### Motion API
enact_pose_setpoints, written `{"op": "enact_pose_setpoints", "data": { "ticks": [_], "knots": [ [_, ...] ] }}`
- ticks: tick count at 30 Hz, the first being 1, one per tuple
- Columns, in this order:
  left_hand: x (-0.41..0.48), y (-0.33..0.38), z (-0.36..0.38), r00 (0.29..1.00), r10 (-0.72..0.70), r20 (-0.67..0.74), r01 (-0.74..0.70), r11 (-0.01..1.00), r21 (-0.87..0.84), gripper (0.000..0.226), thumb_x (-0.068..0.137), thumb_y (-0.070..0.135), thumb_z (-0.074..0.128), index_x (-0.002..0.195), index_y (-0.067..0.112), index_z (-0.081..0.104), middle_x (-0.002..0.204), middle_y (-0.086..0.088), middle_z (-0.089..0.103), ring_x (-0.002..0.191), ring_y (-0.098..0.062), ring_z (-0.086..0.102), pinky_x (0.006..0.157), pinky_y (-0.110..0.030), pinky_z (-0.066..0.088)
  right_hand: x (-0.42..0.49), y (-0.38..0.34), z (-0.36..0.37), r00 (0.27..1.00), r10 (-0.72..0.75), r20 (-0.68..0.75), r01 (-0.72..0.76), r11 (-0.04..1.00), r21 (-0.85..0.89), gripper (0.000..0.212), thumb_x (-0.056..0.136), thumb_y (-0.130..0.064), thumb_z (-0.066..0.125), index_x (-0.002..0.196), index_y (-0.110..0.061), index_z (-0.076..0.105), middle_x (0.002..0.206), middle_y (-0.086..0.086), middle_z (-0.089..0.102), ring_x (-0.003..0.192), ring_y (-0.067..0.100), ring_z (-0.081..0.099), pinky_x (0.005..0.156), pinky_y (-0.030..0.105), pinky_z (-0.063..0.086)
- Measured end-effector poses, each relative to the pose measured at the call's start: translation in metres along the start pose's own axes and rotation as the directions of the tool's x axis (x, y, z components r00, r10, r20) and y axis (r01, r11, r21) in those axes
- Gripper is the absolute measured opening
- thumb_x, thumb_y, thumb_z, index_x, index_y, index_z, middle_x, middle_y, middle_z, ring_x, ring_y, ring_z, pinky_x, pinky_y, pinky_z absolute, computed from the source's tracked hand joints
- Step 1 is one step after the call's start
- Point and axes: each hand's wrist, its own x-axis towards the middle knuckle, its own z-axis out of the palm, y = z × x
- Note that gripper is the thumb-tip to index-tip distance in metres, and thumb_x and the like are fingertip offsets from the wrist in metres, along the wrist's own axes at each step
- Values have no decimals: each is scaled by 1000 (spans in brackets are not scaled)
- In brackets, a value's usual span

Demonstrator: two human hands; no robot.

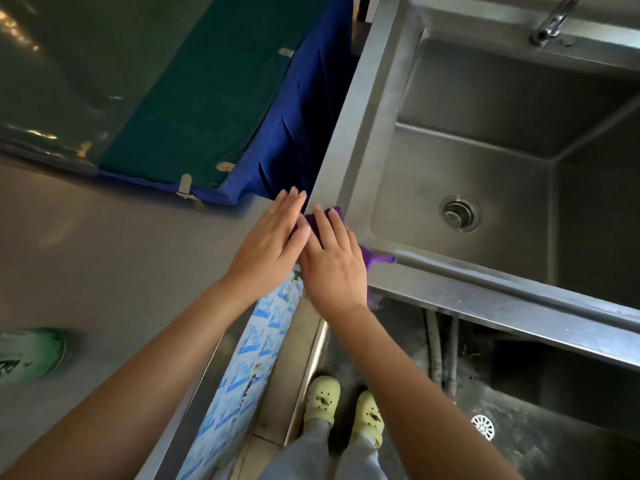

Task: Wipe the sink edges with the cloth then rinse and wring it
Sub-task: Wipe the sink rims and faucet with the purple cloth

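Observation:
A purple cloth (375,259) lies on the near-left corner of the steel sink (360,119), mostly hidden under my hands. My right hand (332,261) presses flat on the cloth with fingers stretched out. My left hand (273,242) lies flat beside it, fingers apart and blurred, its fingertips at the sink's left edge and over the cloth's left side. The sink basin is dry-looking, with a round drain strainer (460,213) in its floor. The faucet spout (550,24) hangs over the far rim.
A grey counter (104,258) adjoins the sink on the left, with a green object (27,355) at its left edge. A blue cloth with a green mat (207,95) lies beyond. Below are pipes, a floor drain (483,427) and my shoes.

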Motion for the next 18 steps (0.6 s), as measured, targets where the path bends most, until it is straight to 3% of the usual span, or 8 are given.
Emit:
{"op": "enact_pose_setpoints", "data": {
  "ticks": [4, 8, 12, 18],
  "knots": [
    [63, 2, -2, 962, 101, 255, -134, 984, 117, 58, 98, 42, 15, 150, 16, 18, 160, -1, 12, 147, -9, 2, 119, -25, 0, -28, 2, 0, 998, 24, -57, -25, 1000, -12, 45, 95, -34, 34, 137, -19, 44, 142, 7, 49, 131, 28, 45, 109, 43, 37],
    [103, -2, 1, 882, 136, 451, -288, 913, 289, 51, 103, 34, 15, 151, 20, 10, 160, 5, -4, 145, -4, -11, 117, -26, -7, -20, 3, -1, 996, 60, -70, -61, 998, -20, 45, 96, -35, 31, 136, -20, 46, 140, 7, 51, 129, 28, 48, 107, 43, 39],
    [115, -10, -3, 841, 178, 511, -399, 842, 363, 52, 103, 33, 15, 151, 22, 1, 159, 7, -12, 143, -2, -17, 116, -25, -10, -6, 1, 0, 998, 57, -33, -58, 998, -31, 46, 97, -35, 28, 138, -20, 41, 143, 7, 47, 132, 30, 44, 108, 42, 37],
    [115, -7, -7, 833, 169, 527, -424, 807, 411, 54, 103, 33, 19, 151, 21, -2, 159, 6, -13, 142, -2, -18, 116, -26, -9, -36, 18, -8, 997, 76, -22, -76, 997, -11, 42, 97, -34, 38, 137, -21, 43, 140, 5, 50, 132, 27, 44, 112, 43, 33]
  ]
}}
